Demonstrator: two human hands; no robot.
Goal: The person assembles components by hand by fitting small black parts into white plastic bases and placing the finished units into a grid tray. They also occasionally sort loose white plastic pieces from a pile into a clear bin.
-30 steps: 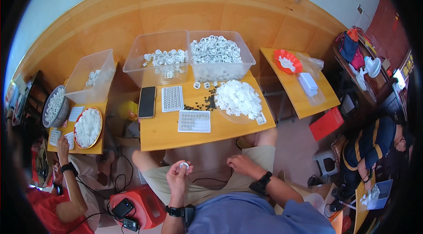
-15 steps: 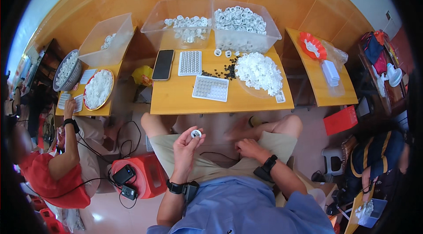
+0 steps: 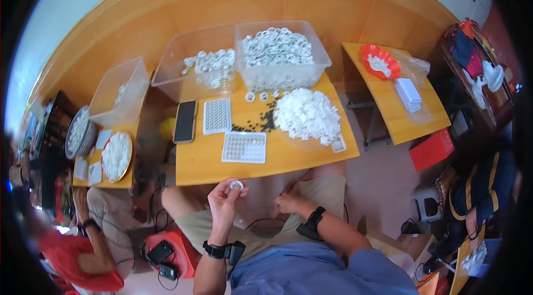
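Between the thumb and fingers of my left hand (image 3: pixel 223 201) is a small white round plastic part (image 3: pixel 237 185) with a dark centre, held just in front of the table's front edge. My right hand (image 3: pixel 290 204) is closed, over my lap to the right of it; its curled fingers hide whatever they may hold. On the table (image 3: pixel 194 170) beyond lie a white tray (image 3: pixel 244 148) partly filled with small round pieces, a second full tray (image 3: pixel 217 116), scattered small black pieces (image 3: pixel 267 120) and a heap of small white parts (image 3: pixel 308 116).
Two clear plastic bins (image 3: pixel 283 75) of white ring-shaped parts stand at the table's back. A phone (image 3: pixel 185 121) lies left. Side tables bear a bowl of white pieces (image 3: pixel 116 156) and a red dish (image 3: pixel 380 61). A person in red (image 3: pixel 83 261) sits left; another person (image 3: pixel 480 200) is at right.
The whole view has tilted and turned, so the tables appear lower and further left. My left hand still holds the white part; my right hand appears a little closer to it.
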